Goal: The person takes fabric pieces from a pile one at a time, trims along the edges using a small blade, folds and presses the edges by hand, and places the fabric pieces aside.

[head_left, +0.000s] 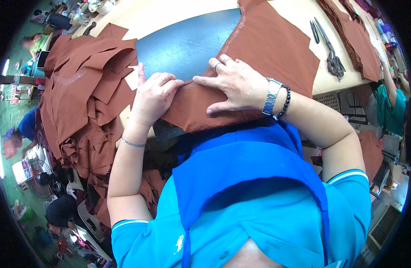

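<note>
A reddish-brown fabric piece (pixel 272 49) lies in front of me, partly over a smooth dark blue-grey sheet (pixel 185 44). The fabric's edge runs diagonally across the sheet and carries a pale line. My left hand (pixel 155 94) is closed at the near edge of the sheet, fingers curled onto the fabric edge and one finger sticking up; the pinch itself is partly hidden. My right hand (pixel 236 85) rests on the fabric with its fingers spread, the index fingertip close to my left fingertips. It wears rings, and a watch and beaded bracelet circle the wrist.
A large heap of brown fabric pieces (pixel 80 85) hangs over the table's left side. Large dark scissors (pixel 333 58) and a small dark tool (pixel 314 32) lie on the pale table (pixel 286 13) at right, near more stacked fabric (pixel 355 40). Other people work at both sides.
</note>
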Tool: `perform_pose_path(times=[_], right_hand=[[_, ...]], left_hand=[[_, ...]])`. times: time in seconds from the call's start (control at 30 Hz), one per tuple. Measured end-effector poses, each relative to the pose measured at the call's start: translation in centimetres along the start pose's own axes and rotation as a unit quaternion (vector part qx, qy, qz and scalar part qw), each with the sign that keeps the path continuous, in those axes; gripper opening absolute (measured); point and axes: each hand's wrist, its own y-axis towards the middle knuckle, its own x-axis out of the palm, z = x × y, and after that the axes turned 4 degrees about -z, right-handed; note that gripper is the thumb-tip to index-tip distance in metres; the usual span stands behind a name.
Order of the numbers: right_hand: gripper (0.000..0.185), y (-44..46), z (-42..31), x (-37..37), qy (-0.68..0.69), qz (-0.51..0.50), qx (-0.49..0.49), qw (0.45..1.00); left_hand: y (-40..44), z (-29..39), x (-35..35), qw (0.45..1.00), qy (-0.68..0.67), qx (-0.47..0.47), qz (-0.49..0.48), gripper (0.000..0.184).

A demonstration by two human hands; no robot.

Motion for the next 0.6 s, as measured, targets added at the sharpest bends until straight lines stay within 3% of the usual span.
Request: perform_pose_path(times=[0.17, 0.3, 0.33, 0.4, 0.43, 0.5, 0.57, 0.6], right_hand=[[0.085, 1.1, -2.3, -1.0, -0.043, -0.055, 0.045, 0.997], [0.082, 0.0, -1.0, -1.6, -0.014, -0.071, 0.036, 0.997], [0.078, -0.2, -0.1, -2.8, 0.019, -0.121, 0.049, 0.991], [0.081, -1.8, 2.7, -2.1, -0.021, -0.034, -0.033, 0.999], [0.082, -2.3, 4.0, -1.8, -0.038, 0.01, -0.073, 0.997], [0.084, -3.4, 3.9, -2.1, -0.002, -0.038, -0.032, 0.999], [0.09, -4.1, 3.3, -0.5, -0.011, -0.038, 0.005, 0.999], [0.091, -3.9, 2.3, -0.2, 0.015, -0.027, 0.051, 0.998]], left_hand=[[-0.1, 0.4, 0.2, 1.0, 0.025, -0.005, 0.012, 0.013], [-0.6, 1.2, -0.3, 0.997, 0.071, -0.017, 0.024, 0.017], [-0.7, 1.7, -0.7, 0.994, 0.098, -0.025, 0.043, 0.017], [-1.1, 3.4, -2.1, 0.987, 0.113, -0.062, 0.095, 0.018], [-2.0, 4.1, -3.2, 0.99, 0.059, -0.121, 0.035, 0.021], [-4.4, 6.0, -4.6, 0.966, -0.058, -0.236, -0.084, 0.029], [-6.3, 7.9, -4.4, 0.964, -0.037, -0.236, -0.118, 0.048], [-6.6, 8.9, -4.3, 0.965, -0.051, -0.243, -0.085, 0.054]])
